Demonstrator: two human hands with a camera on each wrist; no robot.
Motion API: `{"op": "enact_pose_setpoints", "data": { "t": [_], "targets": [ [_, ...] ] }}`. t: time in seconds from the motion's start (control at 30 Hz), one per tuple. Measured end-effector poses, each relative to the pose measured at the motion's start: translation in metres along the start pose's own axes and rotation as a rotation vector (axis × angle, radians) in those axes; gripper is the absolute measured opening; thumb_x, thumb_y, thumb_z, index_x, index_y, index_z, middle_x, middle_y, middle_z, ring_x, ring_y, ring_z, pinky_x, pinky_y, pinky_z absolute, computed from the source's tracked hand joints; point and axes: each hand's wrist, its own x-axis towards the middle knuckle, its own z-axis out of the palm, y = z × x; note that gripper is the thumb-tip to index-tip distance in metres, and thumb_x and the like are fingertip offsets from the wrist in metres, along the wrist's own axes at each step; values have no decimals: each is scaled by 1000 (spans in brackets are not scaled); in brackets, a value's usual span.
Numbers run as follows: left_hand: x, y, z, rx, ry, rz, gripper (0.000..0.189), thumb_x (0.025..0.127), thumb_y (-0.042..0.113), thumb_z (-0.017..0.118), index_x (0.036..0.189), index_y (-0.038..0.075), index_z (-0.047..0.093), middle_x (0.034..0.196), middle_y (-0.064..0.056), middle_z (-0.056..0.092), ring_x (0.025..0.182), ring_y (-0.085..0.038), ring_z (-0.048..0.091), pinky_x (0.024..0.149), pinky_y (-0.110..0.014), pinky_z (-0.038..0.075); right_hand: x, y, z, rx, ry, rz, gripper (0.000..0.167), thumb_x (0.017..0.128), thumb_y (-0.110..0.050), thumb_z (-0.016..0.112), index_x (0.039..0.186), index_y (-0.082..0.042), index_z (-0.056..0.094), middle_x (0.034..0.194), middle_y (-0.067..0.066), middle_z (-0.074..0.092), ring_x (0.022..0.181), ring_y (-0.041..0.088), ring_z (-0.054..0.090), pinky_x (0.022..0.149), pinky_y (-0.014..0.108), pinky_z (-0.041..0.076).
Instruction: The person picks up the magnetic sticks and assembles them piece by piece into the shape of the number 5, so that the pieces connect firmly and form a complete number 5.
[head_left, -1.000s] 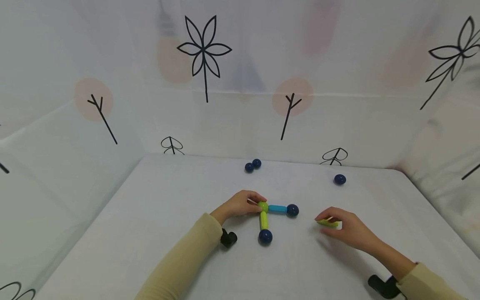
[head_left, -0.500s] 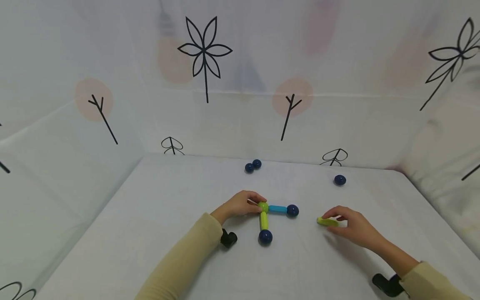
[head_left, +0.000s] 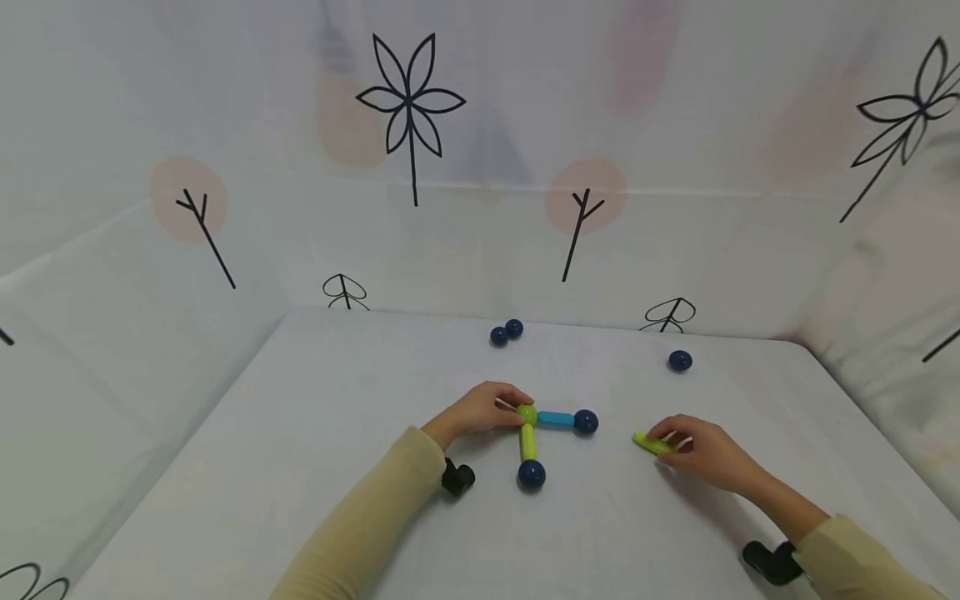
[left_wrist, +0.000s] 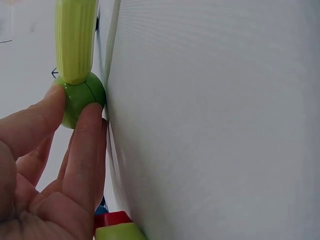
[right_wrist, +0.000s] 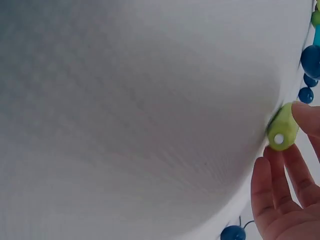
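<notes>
My left hand (head_left: pixel 483 407) pinches a green ball (head_left: pixel 527 413) between thumb and fingers. From that ball a blue rod (head_left: pixel 556 419) runs right to a dark blue ball (head_left: pixel 586 422). A yellow-green rod (head_left: pixel 528 442) runs from it toward the near side, ending at another dark blue ball (head_left: pixel 532 474). In the left wrist view the green ball (left_wrist: pixel 80 100) shows the rod joined to it. My right hand (head_left: pixel 705 452) holds a loose yellow-green rod (head_left: pixel 648 442) low over the table, right of this corner shape. Its round end with a pale dot (right_wrist: pixel 279 138) faces the right wrist camera.
Two dark blue balls (head_left: pixel 499 336) sit side by side at the table's back, and a single dark blue ball (head_left: pixel 680 361) lies back right. A red piece (left_wrist: pixel 112 218) and a yellow-green piece (left_wrist: pixel 120 231) show behind the left hand. Patterned cloth (head_left: pixel 480 250) hangs behind the table.
My right hand has shifted slightly right, and the rod in it has turned and now appears lower, near the table. The left hand and the joined pieces have stayed put.
</notes>
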Motion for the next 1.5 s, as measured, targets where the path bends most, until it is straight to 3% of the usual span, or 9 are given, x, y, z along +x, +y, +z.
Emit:
{"op": "enact_pose_setpoints", "data": {
  "t": [0.4,1.0,1.5],
  "targets": [
    [1,-1,0,7,0,1,26,87,11,67,112,14,66,103,4,63,96,-11,57,83,-26,46,3,-4,3,12,-35,34,24,76,0,72,98,-7,66,101,9,62,84,19,59,70,29,51],
    [1,-1,0,3,-4,0,26,87,11,66,113,14,66,102,4,62,95,-11,56,81,-25,46,6,-31,12,116,-144,-87,24,78,1,70,100,-7,66,102,7,63,85,19,58,72,25,51],
    [0,0,0,6,-5,-9,26,87,11,66,113,14,66,104,4,62,98,-13,56,82,-26,47,11,-48,22,119,-197,-186,24,80,1,68,99,-12,66,98,-2,62,84,11,56,73,24,50]
  ]
}}
